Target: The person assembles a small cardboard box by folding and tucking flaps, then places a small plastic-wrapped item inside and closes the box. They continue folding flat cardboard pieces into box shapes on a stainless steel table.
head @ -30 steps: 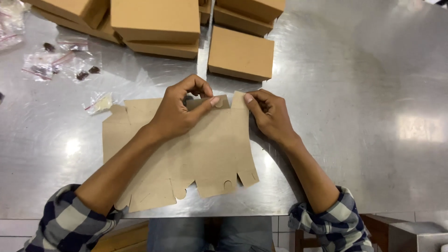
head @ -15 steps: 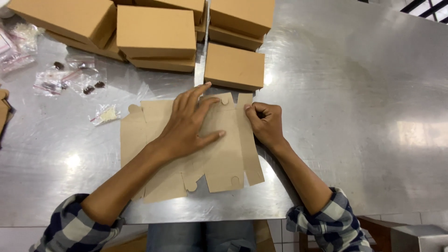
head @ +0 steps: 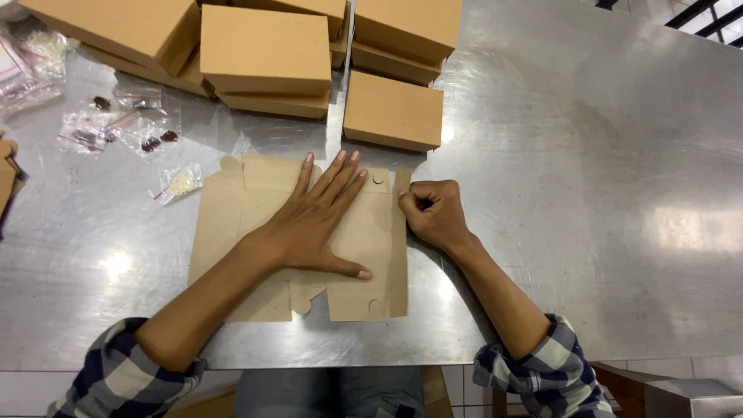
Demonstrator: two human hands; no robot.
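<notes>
A flat brown cardboard box blank (head: 232, 224) lies on the steel table (head: 573, 193) in front of me. My left hand (head: 317, 220) rests flat on it, fingers spread, pressing the sheet down near its right half. My right hand (head: 433, 215) is curled into a fist at the blank's right edge, thumb and fingertips pinching the narrow side flap (head: 398, 255), which is folded along its crease.
Several assembled brown cardboard boxes (head: 267, 54) are stacked at the back of the table, one lone box (head: 393, 112) nearest my hands. Small clear plastic bags with dark parts (head: 124, 128) and one with white parts (head: 179, 183) lie at the left.
My left hand went from gripping the blank's top edge to lying flat and spread on it. My right hand moved along the right edge, folding the side flap. The blank sits flatter.
</notes>
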